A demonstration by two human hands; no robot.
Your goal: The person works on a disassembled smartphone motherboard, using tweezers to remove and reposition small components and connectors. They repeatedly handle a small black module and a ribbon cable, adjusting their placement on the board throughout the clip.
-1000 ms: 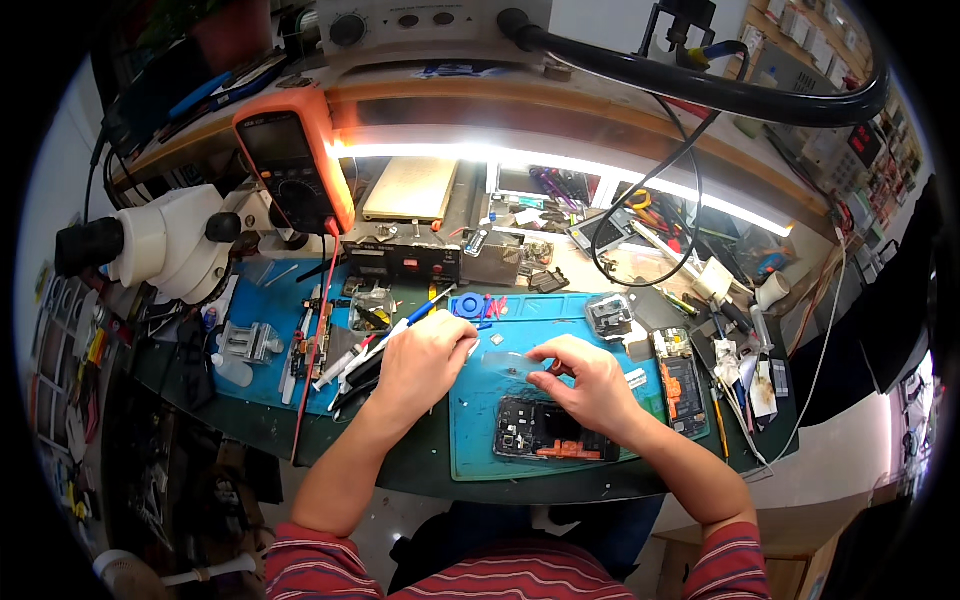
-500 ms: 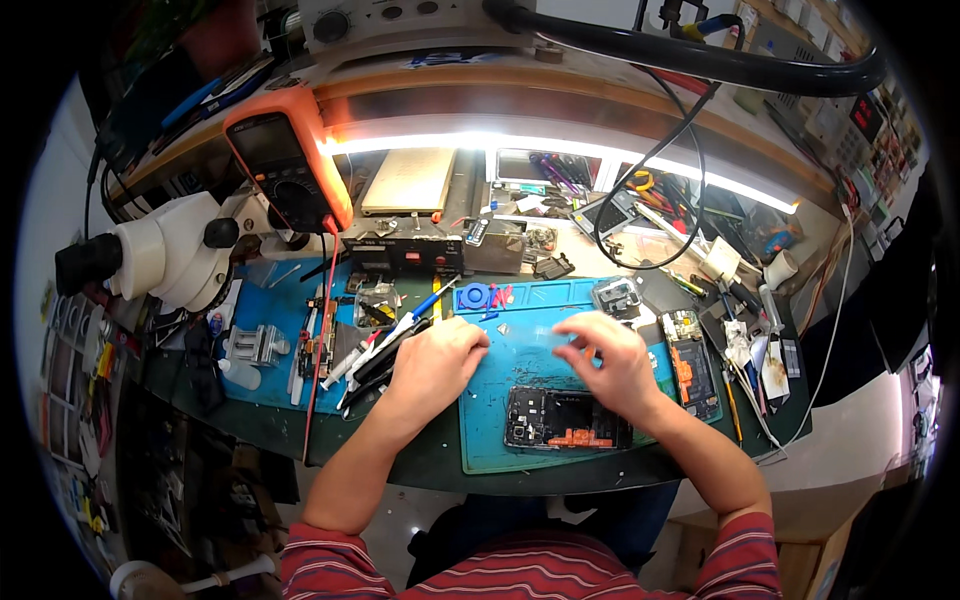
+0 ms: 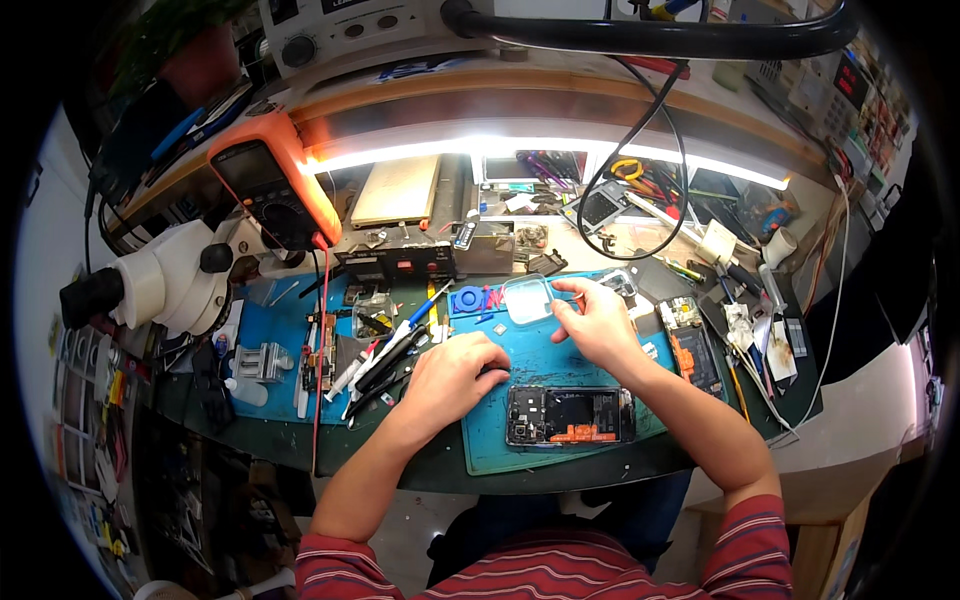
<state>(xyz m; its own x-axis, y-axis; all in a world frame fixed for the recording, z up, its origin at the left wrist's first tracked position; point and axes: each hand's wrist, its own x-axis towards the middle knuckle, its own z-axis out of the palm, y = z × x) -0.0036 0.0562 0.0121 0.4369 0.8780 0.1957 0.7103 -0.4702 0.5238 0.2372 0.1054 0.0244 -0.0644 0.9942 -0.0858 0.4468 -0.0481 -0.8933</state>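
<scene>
Currently in the right grip [image 3: 600, 322]: 1 clear shallow plastic box [image 3: 527, 300], pinched at its right-hand edge between thumb and fingers. Position: left of that grip, over the far part of a blue mat [image 3: 490, 450]; whether it touches the surface below cannot be told.

Left grip [image 3: 452, 378]: palm down, fingers curled, thumb close to the forefinger, above the left edge of the mat. Whether it is closed on anything cannot be told.

Opened phone [image 3: 570, 416]: 1, black, with an orange part along its near edge; flat on the mat, nearer the body than the right grip, to the right of the left grip.

Partly dismantled phone [image 3: 692, 350]: 1, also with an orange part; right of the right grip, apart from it.

White square piece [image 3: 499, 329]: 1, small; between the 2 grips, beyond the left fingertips.

Blue ring-shaped piece [image 3: 467, 300]: 1; beyond the left grip, left of the box.

Clear case [image 3: 617, 283]: 1; just beyond the right grip, partly hidden by it.

Slim tools [image 3: 385, 365]: several, white, blue and black; lying left of the left grip on the dark green desk [image 3: 420, 470].

Multimeter [image 3: 290, 190]: 1, orange; well beyond the left grip, to its left.

Microscope [image 3: 165, 285]: 1, white, black eyepiece; far left of both grips.
</scene>
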